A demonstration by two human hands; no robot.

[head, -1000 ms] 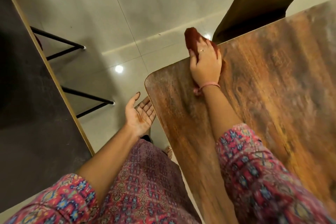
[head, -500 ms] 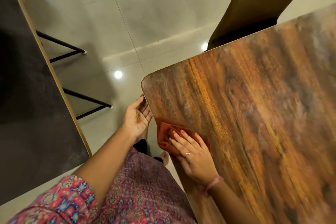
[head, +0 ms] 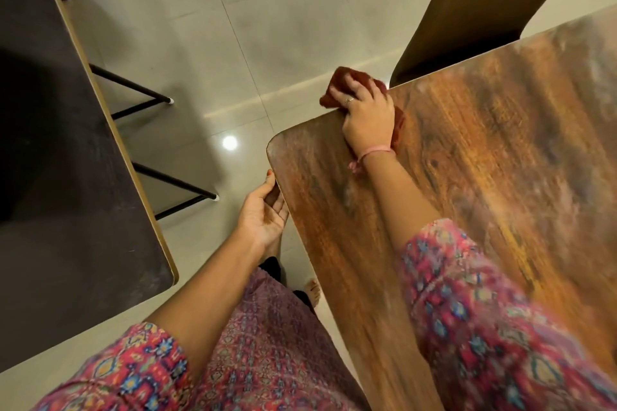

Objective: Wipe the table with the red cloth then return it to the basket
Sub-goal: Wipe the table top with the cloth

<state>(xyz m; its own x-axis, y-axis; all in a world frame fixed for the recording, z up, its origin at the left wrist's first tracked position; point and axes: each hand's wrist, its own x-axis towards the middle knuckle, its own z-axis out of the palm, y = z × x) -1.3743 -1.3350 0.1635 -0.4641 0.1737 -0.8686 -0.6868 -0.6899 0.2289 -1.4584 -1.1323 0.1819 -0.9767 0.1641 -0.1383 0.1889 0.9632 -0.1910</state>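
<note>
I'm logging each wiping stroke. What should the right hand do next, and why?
Probably draw the red cloth back onto the table: the right hand holds it at the far edge, partly overhanging the floor, while the left hand rests by the near edge.

I think this is a room in a home, maybe a dining room. I see a shiny tiled floor, a wooden table, a brown chair, and a dark table on thin black legs.

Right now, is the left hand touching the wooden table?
Touching. Head view: left hand fingertips rest against the wooden table edge near its corner.
</note>
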